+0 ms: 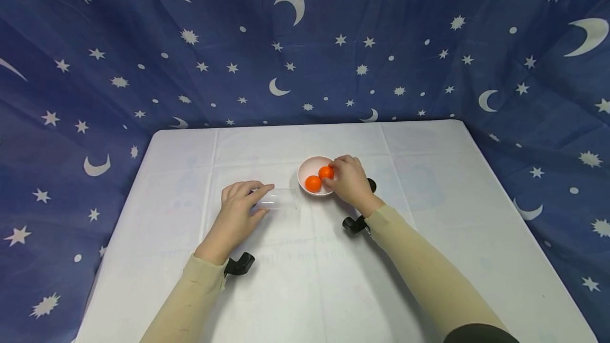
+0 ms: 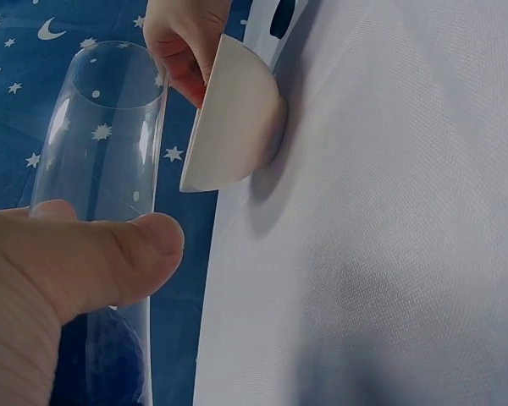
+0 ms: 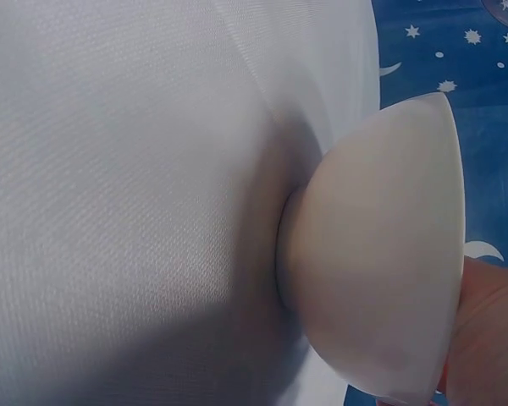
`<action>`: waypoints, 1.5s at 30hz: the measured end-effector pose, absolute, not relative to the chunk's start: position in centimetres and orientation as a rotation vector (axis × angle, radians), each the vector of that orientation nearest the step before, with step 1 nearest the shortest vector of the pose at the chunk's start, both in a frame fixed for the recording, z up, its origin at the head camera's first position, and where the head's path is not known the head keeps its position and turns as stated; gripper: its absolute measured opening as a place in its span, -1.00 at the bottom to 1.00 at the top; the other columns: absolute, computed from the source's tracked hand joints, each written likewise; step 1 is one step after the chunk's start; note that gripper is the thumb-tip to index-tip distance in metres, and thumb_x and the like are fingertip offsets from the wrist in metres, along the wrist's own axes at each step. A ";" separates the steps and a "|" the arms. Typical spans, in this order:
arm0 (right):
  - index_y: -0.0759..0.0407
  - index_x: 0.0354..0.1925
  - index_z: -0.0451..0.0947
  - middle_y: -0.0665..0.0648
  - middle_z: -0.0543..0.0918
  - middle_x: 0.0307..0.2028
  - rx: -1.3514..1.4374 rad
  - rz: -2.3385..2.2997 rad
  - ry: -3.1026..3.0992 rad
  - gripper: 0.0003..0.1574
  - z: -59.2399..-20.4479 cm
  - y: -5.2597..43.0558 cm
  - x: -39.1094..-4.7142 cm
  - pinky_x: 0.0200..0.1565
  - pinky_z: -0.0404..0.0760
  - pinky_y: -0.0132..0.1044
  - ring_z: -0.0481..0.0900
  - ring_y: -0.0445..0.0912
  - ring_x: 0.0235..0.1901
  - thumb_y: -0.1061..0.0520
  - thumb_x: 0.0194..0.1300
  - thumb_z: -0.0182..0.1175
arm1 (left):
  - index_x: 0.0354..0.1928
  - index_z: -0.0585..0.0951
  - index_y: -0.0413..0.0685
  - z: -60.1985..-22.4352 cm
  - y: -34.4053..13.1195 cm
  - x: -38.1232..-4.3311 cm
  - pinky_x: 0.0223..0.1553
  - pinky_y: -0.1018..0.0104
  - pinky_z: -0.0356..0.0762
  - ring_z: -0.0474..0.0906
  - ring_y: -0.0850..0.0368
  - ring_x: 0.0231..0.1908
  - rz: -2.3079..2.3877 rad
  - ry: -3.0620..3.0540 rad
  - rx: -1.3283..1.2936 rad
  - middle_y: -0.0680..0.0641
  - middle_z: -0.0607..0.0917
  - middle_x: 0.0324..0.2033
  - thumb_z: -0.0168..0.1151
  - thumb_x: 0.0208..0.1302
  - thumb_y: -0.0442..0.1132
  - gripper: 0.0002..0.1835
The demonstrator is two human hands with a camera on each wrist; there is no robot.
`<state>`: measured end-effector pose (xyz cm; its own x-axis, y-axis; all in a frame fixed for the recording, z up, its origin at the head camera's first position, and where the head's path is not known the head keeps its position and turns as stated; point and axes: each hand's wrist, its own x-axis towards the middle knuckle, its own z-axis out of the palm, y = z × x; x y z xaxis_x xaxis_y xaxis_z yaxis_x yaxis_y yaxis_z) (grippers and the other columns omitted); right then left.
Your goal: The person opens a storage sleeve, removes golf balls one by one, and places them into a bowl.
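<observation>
My left hand holds a clear glass on its side, with the rim pointing toward the bowl. In the left wrist view the thumb lies across the glass, and a dark blue part shows at its lower end. A white bowl stands upright on the table, holding orange balls. One orange ball lies toward the front of the bowl. The fingers of my right hand reach over the rim and pinch another orange ball. In the right wrist view the bowl's wall hides most of that hand.
A white cloth covers the table. Behind it and at both sides hangs a blue curtain with moons and stars. Black wrist mounts stick out beside both wrists. A dark rounded shape shows at the bottom right.
</observation>
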<state>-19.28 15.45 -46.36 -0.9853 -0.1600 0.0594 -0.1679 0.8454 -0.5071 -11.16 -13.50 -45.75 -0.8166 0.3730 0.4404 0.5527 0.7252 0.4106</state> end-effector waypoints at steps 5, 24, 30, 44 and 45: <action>0.21 0.07 0.58 0.19 0.50 0.07 0.289 0.922 -2.916 -0.47 -45.5 15.5 -18.6 0.18 0.33 -0.10 0.37 0.08 0.08 -0.03 0.21 0.34 | 0.19 0.58 0.08 -45.6 -13.4 -11.2 0.15 -0.05 0.09 0.38 -0.07 0.04 -0.758 -2.611 -0.725 -0.04 0.55 0.02 0.52 -0.01 -0.32 -0.37; 0.18 0.15 0.51 0.14 0.64 -0.01 0.743 1.663 -2.509 -0.36 -45.0 14.9 -14.1 -0.02 0.53 -0.04 0.58 0.09 -0.09 -0.04 0.17 0.40 | 0.22 0.56 0.07 -44.6 -12.8 -11.6 0.16 -0.05 0.10 0.38 -0.07 0.06 -0.735 -2.603 -0.753 -0.04 0.55 0.01 0.51 0.02 -0.31 -0.36; 0.13 0.16 0.52 0.09 0.62 0.02 0.746 1.723 -2.530 -0.34 -45.6 14.4 -13.5 0.01 0.53 -0.06 0.58 0.06 -0.07 -0.07 0.15 0.41 | 0.20 0.57 0.05 -44.4 -12.4 -11.7 0.14 -0.05 0.11 0.38 -0.08 0.05 -0.729 -2.587 -0.769 -0.05 0.56 0.01 0.51 0.00 -0.32 -0.36; 0.09 0.12 0.56 0.10 0.64 -0.01 0.767 1.699 -2.534 -0.40 -46.1 13.7 -13.2 0.01 0.53 -0.12 0.58 0.04 -0.09 0.00 0.12 0.44 | 0.20 0.58 0.04 -44.4 -12.1 -11.9 0.14 -0.06 0.12 0.39 -0.07 0.05 -0.721 -2.586 -0.792 -0.04 0.55 0.01 0.50 0.02 -0.31 -0.39; 0.09 0.12 0.56 0.09 0.64 -0.02 0.761 1.694 -2.539 -0.40 -46.1 13.7 -13.3 0.00 0.53 -0.12 0.58 0.03 -0.09 0.00 0.12 0.44 | 0.20 0.58 0.05 -44.4 -12.1 -11.9 0.14 -0.06 0.12 0.39 -0.07 0.05 -0.719 -2.587 -0.793 -0.04 0.55 0.01 0.50 0.03 -0.31 -0.39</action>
